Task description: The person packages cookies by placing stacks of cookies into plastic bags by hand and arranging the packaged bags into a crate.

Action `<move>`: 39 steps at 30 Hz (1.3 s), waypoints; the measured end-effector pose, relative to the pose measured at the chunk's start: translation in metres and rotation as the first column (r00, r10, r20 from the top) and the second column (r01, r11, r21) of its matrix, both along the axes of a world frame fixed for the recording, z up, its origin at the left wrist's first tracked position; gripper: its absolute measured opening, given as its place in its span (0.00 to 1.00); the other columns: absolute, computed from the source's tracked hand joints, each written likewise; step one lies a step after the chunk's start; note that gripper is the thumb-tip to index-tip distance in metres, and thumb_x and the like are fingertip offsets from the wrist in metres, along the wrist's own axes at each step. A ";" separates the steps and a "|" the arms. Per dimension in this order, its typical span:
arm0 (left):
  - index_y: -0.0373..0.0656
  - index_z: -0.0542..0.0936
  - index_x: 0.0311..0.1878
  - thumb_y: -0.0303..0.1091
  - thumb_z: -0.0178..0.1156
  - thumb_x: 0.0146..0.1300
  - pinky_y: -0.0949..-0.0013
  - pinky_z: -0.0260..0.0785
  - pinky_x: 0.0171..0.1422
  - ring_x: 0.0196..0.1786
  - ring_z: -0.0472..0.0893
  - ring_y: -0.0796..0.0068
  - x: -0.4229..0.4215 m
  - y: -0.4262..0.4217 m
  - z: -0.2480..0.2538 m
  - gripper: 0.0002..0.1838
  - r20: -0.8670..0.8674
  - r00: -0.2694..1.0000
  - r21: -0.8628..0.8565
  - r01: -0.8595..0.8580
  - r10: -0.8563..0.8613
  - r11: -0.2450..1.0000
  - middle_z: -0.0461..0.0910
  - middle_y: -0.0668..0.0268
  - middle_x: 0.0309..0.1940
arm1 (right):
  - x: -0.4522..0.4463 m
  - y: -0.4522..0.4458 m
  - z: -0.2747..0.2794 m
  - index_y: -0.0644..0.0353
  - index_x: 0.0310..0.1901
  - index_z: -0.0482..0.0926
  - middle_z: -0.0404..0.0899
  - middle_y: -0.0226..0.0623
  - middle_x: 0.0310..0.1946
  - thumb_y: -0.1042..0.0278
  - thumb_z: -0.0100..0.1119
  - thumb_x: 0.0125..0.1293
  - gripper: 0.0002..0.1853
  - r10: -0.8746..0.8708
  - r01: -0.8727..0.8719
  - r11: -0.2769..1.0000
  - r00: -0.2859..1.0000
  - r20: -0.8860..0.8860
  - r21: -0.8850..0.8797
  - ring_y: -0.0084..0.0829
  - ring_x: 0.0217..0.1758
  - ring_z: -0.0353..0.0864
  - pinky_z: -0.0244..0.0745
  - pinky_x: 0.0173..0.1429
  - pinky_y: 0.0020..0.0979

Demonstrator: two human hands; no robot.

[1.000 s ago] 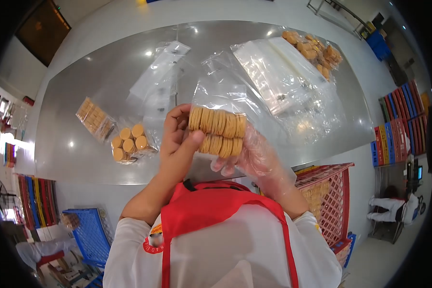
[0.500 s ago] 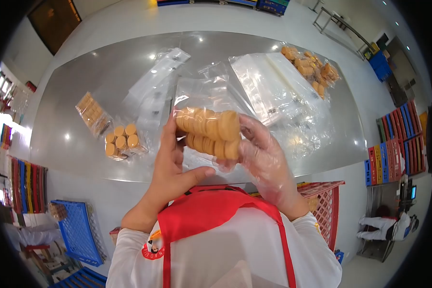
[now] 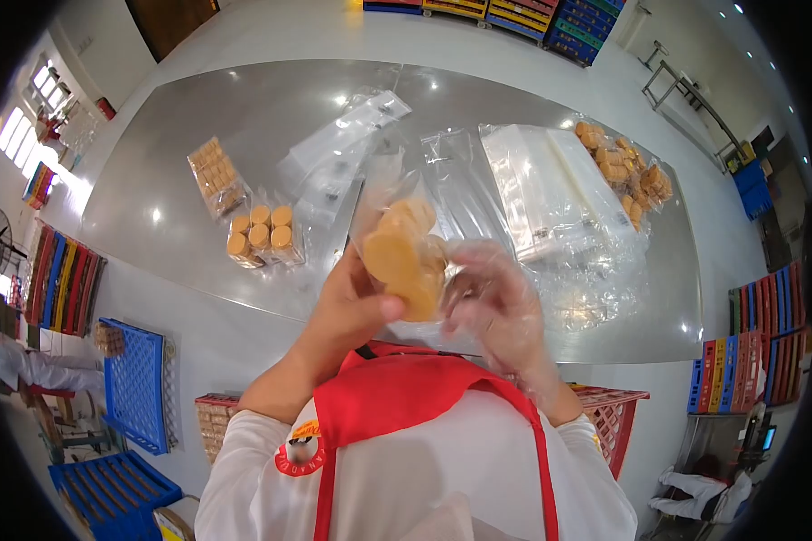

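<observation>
The bare left hand point(image 3: 356, 302) was closed round the left side of a pack point(image 3: 392, 257) of round biscuits, its thumb at the near end, probably so that the rows would not slip about; the pack was tilted above the near part of the table point(image 3: 153, 180), its slack plastic pointing to the far side; the right hand point(image 3: 505, 311), in a clear glove, was half curled just right of the pack, too blurred for me to tell whether it gripped or touched it; the glove presumably guarded the food from skin.

Farther left lay a flat pack point(image 3: 215, 176) and, just nearer, a chunky pack point(image 3: 263, 236), perhaps set there to stay apart from the unfilled bags; beyond the hands were scattered bags point(image 3: 347, 140); to the right a broad layer of bags point(image 3: 550, 194) lay flat, likely for easy picking; at the far right sat a bagged heap point(image 3: 622, 171) of biscuits; a red crate point(image 3: 618, 419) stood off the near right edge.
</observation>
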State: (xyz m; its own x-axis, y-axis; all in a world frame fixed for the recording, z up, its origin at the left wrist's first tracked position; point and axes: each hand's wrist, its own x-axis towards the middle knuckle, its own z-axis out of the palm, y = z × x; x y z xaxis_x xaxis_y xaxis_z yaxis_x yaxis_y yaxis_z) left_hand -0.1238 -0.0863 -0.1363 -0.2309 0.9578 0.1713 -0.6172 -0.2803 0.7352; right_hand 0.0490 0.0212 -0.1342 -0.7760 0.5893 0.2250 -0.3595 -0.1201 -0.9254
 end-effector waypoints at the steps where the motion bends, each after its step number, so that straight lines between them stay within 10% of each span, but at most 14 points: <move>1: 0.37 0.50 0.79 0.40 0.75 0.54 0.56 0.55 0.78 0.75 0.64 0.59 -0.003 0.002 -0.009 0.56 0.110 0.992 0.068 0.055 -0.062 0.996 0.62 0.57 0.73 | -0.002 0.004 -0.005 0.58 0.68 0.69 0.66 0.38 0.61 0.69 0.65 0.66 0.29 -0.022 0.022 0.998 1.000 0.008 -0.052 0.30 0.56 0.76 0.76 0.57 0.37; 5: 0.33 0.54 0.76 0.39 0.63 0.68 0.54 0.59 0.77 0.73 0.67 0.55 -0.006 0.002 -0.022 0.41 0.524 0.801 0.203 0.214 -0.291 0.955 0.64 0.51 0.71 | -0.012 0.017 -0.013 0.58 0.77 0.53 0.67 0.39 0.65 0.45 0.59 0.71 0.42 0.181 -0.173 0.908 0.983 -0.015 -0.380 0.33 0.60 0.76 0.76 0.56 0.40; 9: 0.33 0.57 0.75 0.40 0.53 0.74 0.56 0.63 0.74 0.72 0.68 0.57 -0.011 0.009 -0.035 0.33 0.358 0.909 0.152 0.167 -0.212 0.974 0.65 0.51 0.71 | -0.006 0.000 0.000 0.59 0.77 0.54 0.64 0.40 0.69 0.49 0.59 0.72 0.40 0.178 -0.183 0.901 0.983 -0.051 -0.392 0.37 0.70 0.69 0.73 0.64 0.42; 12: 0.33 0.58 0.75 0.40 0.54 0.73 0.58 0.64 0.73 0.71 0.69 0.59 -0.012 0.007 -0.037 0.33 0.196 0.978 0.077 0.063 -0.077 0.995 0.67 0.52 0.69 | -0.005 0.004 -0.010 0.64 0.74 0.56 0.66 0.47 0.67 0.52 0.61 0.71 0.39 0.030 -0.023 0.950 0.999 0.017 -0.310 0.46 0.65 0.76 0.84 0.48 0.49; 17: 0.38 0.55 0.76 0.33 0.54 0.72 0.63 0.66 0.69 0.66 0.72 0.66 -0.010 0.002 -0.014 0.33 0.268 0.963 0.059 0.008 -0.024 0.998 0.72 0.58 0.63 | 0.002 0.001 0.001 0.62 0.74 0.58 0.68 0.43 0.65 0.53 0.63 0.70 0.38 0.051 -0.019 0.948 0.994 0.092 -0.316 0.40 0.69 0.69 0.75 0.62 0.46; 21: 0.45 0.58 0.72 0.35 0.56 0.70 0.69 0.66 0.62 0.55 0.73 0.75 0.016 -0.003 -0.026 0.30 -0.268 0.959 -0.217 -0.159 0.098 0.963 0.74 0.62 0.52 | 0.001 -0.001 0.002 0.62 0.69 0.65 0.70 0.41 0.60 0.54 0.65 0.68 0.34 0.094 0.001 0.917 0.972 0.218 -0.398 0.35 0.65 0.71 0.69 0.67 0.40; 24: 0.47 0.59 0.69 0.34 0.54 0.69 0.66 0.68 0.61 0.53 0.75 0.75 0.004 -0.006 -0.056 0.27 -0.417 0.897 -0.413 -0.042 -0.148 0.910 0.74 0.63 0.51 | 0.003 0.004 -0.037 0.59 0.63 0.72 0.72 0.37 0.56 0.57 0.66 0.67 0.27 0.145 -0.011 0.915 0.942 0.302 -0.404 0.29 0.60 0.73 0.69 0.65 0.32; 29: 0.45 0.74 0.42 0.34 0.57 0.70 0.71 0.71 0.44 0.38 0.76 0.80 0.002 -0.001 -0.083 0.05 -0.216 0.961 -0.620 0.002 -0.174 0.785 0.76 0.70 0.37 | -0.001 0.002 -0.068 0.59 0.43 0.76 0.75 0.34 0.41 0.61 0.65 0.68 0.12 0.192 0.042 0.889 0.869 0.455 -0.456 0.26 0.48 0.75 0.71 0.57 0.33; 35: 0.43 0.75 0.41 0.31 0.58 0.69 0.70 0.72 0.45 0.39 0.77 0.77 0.008 -0.005 -0.087 0.04 0.107 0.994 -0.607 0.048 0.022 0.793 0.78 0.69 0.36 | -0.004 -0.010 -0.065 0.60 0.39 0.77 0.76 0.30 0.35 0.61 0.62 0.69 0.10 0.135 0.110 0.873 0.882 0.451 -0.476 0.21 0.40 0.75 0.73 0.48 0.28; 38: 0.42 0.74 0.40 0.31 0.60 0.68 0.72 0.69 0.44 0.37 0.75 0.78 0.012 -0.003 -0.076 0.05 0.074 0.996 -0.650 0.015 0.044 0.759 0.75 0.69 0.35 | -0.006 -0.012 -0.065 0.62 0.37 0.78 0.77 0.30 0.33 0.63 0.61 0.70 0.10 0.102 0.103 0.887 0.907 0.409 -0.450 0.20 0.36 0.75 0.72 0.45 0.26; 39: 0.42 0.75 0.41 0.32 0.60 0.69 0.73 0.69 0.43 0.37 0.74 0.79 0.008 -0.004 -0.083 0.06 -0.179 0.983 -0.601 -0.087 -0.028 0.795 0.75 0.69 0.34 | -0.004 -0.009 -0.072 0.63 0.37 0.78 0.78 0.31 0.32 0.63 0.60 0.69 0.10 0.096 0.099 0.900 0.906 0.413 -0.425 0.21 0.36 0.75 0.72 0.44 0.26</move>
